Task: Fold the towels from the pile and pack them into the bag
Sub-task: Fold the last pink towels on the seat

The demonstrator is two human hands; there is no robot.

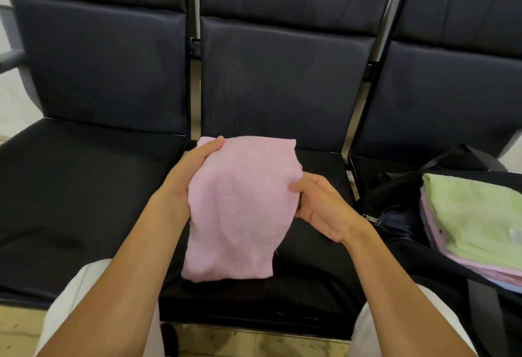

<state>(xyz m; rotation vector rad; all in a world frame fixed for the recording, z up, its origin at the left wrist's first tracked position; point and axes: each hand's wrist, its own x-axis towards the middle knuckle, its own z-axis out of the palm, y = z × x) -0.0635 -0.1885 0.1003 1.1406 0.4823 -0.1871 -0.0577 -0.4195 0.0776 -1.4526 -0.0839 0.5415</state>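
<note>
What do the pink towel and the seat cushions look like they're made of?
Pink towel: soft terry-like cloth, matte and fuzzy, with slightly frayed edges. Seat cushions: probably faux leather or vinyl; dark, smooth, with a faint sheen and creases.

Folded pink towel (240, 209) upright over middle seat; stacked towels (477, 221) in black bag (395, 187).

We faced a row of three dark padded seats (271, 79) joined by metal frame bars (195, 88). A pale wall (17, 102) stood at left; beige tiled floor (254, 342) lay below.
</note>
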